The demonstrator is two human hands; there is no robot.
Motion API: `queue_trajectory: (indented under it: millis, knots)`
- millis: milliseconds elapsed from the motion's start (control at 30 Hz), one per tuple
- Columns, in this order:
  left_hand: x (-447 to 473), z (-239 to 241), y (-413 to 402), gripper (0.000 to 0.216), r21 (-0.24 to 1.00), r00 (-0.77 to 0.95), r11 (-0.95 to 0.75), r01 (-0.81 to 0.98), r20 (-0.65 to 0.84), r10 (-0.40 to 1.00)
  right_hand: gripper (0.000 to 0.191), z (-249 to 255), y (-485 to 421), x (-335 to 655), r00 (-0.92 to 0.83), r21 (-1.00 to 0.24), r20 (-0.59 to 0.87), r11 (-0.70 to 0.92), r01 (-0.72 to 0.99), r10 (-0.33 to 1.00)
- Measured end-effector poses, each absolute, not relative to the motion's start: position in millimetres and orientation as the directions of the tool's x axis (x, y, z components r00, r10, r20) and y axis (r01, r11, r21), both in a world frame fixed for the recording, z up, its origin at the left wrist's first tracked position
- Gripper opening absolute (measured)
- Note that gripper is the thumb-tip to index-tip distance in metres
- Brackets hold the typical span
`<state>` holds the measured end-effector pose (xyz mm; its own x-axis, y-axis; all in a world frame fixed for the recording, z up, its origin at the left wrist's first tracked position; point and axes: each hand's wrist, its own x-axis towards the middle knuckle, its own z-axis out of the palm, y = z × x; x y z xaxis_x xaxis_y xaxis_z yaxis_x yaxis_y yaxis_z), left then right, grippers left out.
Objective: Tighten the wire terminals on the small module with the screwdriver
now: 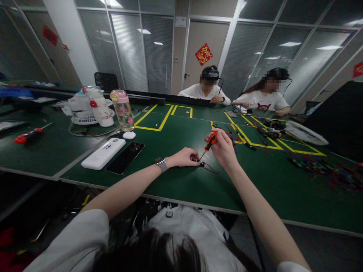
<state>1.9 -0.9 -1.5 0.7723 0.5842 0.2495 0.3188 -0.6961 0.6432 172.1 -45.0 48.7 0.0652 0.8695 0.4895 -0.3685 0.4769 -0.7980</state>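
My right hand (224, 149) is closed round a small screwdriver with an orange and black handle (211, 140), its tip slanting down to the left. The tip meets a small black part with red wires (203, 164) lying on the green table (181, 181). My left hand (185, 157), with a watch on its wrist, is closed and pinches that small part from the left, holding it against the table.
A black phone (125, 157) and a white power bank (103, 153) lie to the left. Farther left stand a pink-lidded bottle (122, 109), a white bottle (99, 105) and a red screwdriver (27, 136). Wire bundles (326, 170) lie right. Two people sit opposite.
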Motion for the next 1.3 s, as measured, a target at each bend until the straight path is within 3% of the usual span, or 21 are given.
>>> queue_trajectory:
  millis: [333, 533, 767, 1300]
  knots:
    - [2.2, 2.1, -3.4, 0.021, 0.630, 0.767, -0.700, 0.337, 0.247, 0.592, 0.024, 50.1, -48.0, 168.5, 0.000, -0.779, 0.479, 0.426, -0.460, 0.878]
    - [1.8, 3.8, -5.1, 0.020, 0.635, 0.763, -0.697, 0.333, 0.253, 0.595, 0.023, 50.6, -47.5, 169.0, 0.034, -0.775, 0.485, 0.447, -0.446, 0.874]
    - [2.0, 3.7, -4.8, 0.021, 0.644, 0.765, -0.685, 0.341, 0.234, 0.600, 0.024, 49.0, -48.4, 171.1, -0.058, -0.805, 0.495, 0.433, -0.405, 0.867]
    - [1.3, 3.1, -3.4, 0.019, 0.573, 0.783, -0.747, 0.336, 0.271, 0.560, 0.020, 51.2, -49.4, 170.7, -0.043, -0.799, 0.475, 0.411, -0.438, 0.879]
